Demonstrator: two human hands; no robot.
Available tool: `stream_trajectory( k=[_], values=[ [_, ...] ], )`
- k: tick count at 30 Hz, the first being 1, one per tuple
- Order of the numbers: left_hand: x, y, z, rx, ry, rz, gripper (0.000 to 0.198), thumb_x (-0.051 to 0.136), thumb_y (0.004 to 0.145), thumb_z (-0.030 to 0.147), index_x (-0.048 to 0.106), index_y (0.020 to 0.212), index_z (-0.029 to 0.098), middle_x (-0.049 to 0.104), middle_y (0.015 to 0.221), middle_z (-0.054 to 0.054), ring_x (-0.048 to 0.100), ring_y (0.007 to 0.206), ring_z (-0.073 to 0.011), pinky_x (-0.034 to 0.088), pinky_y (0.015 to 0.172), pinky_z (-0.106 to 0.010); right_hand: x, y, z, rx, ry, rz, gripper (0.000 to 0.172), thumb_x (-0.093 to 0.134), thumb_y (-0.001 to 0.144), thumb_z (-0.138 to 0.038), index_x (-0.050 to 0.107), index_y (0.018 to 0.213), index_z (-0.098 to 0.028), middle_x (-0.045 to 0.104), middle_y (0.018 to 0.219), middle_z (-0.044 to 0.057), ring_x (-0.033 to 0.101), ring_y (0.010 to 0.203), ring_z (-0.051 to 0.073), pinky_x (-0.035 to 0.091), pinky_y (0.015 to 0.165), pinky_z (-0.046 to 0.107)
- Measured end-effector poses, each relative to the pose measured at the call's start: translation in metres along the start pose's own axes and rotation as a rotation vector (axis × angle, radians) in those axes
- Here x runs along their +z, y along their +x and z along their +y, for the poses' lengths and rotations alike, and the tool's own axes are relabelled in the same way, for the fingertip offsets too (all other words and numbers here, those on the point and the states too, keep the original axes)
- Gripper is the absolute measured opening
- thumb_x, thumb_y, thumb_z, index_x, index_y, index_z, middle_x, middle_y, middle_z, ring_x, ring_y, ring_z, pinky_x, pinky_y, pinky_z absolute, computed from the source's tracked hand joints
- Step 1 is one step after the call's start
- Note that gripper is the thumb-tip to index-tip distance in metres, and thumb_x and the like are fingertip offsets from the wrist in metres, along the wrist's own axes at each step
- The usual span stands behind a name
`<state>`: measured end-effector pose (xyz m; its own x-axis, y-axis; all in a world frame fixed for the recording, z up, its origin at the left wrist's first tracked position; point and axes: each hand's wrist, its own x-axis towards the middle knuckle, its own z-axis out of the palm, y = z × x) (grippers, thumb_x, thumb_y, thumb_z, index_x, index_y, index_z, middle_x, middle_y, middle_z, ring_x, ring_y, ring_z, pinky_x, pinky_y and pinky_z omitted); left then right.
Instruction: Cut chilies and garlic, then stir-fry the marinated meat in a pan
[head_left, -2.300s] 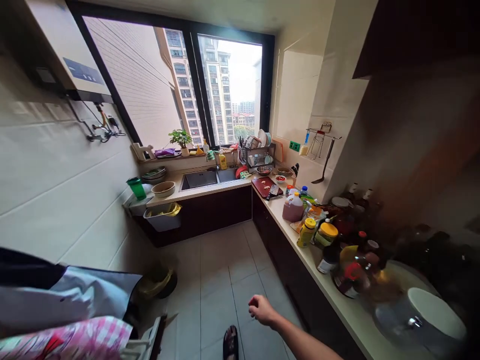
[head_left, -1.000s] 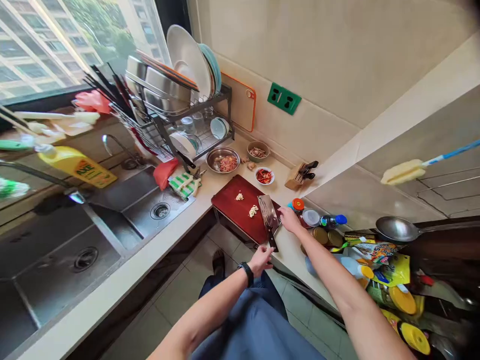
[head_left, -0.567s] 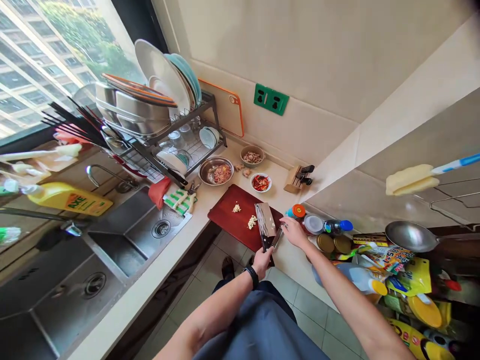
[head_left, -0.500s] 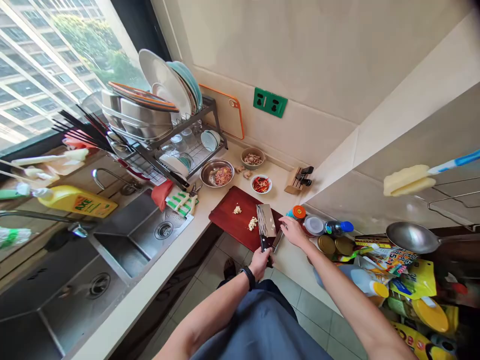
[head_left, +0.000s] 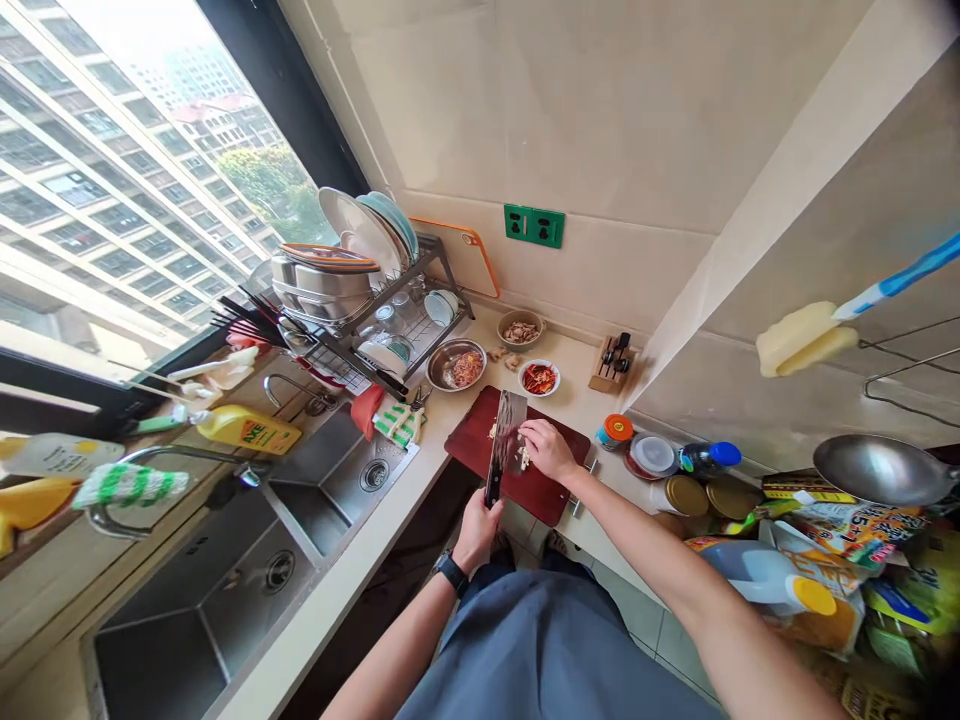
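Garlic bits (head_left: pixel 523 459) on a dark red cutting board (head_left: pixel 544 498) lie partly hidden behind a cleaver (head_left: pixel 501 447), its handle clenched in the left hand (head_left: pixel 475 532). Beside the blade, the curled right hand (head_left: pixel 549 450) may or may not pinch anything. The board overhangs the front edge of the counter (head_left: pixel 574 395), near a steel sink (head_left: pixel 225 590).

the yellow dish-soap bottle (head_left: pixel 247 430) carries a label reading "axe".

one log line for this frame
left hand: grips cleaver | right hand: by blade, over pale pieces | surface: red cutting board
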<state>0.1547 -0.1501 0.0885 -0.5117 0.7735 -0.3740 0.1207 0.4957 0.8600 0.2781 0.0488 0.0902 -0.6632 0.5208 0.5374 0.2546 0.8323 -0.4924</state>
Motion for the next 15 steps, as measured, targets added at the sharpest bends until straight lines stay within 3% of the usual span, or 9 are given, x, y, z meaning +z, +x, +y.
stream_trajectory(
  k=[6, 15],
  values=[
    [0.005, 0.007, -0.016, -0.025, 0.047, 0.026, 0.021, 0.068, 0.078, 0.035, 0.055, 0.083, 0.019, 0.053, 0.059, 0.005, 0.049, 0.052, -0.0111, 0.035, 0.053, -0.022, 0.029, -0.008, 0.013, 0.003, 0.029, -0.088, 0.030, 0.052, 0.089, -0.005, 0.074, 0.104, -0.019, 0.072, 0.107, 0.009, 0.064, 0.099, 0.022, 0.056, 0.095, 0.042],
    [0.011, 0.015, -0.010, -0.032, 0.044, 0.031, 0.019, 0.066, 0.077, 0.034, 0.056, 0.080, 0.018, 0.050, 0.056, 0.006, 0.046, 0.050, -0.0105, 0.032, 0.052, -0.022, 0.031, -0.026, 0.037, -0.049, 0.034, -0.242, 0.017, 0.060, 0.089, -0.008, 0.073, 0.089, -0.018, 0.074, 0.096, 0.007, 0.066, 0.092, 0.019, 0.055, 0.090, 0.035]
  ],
)
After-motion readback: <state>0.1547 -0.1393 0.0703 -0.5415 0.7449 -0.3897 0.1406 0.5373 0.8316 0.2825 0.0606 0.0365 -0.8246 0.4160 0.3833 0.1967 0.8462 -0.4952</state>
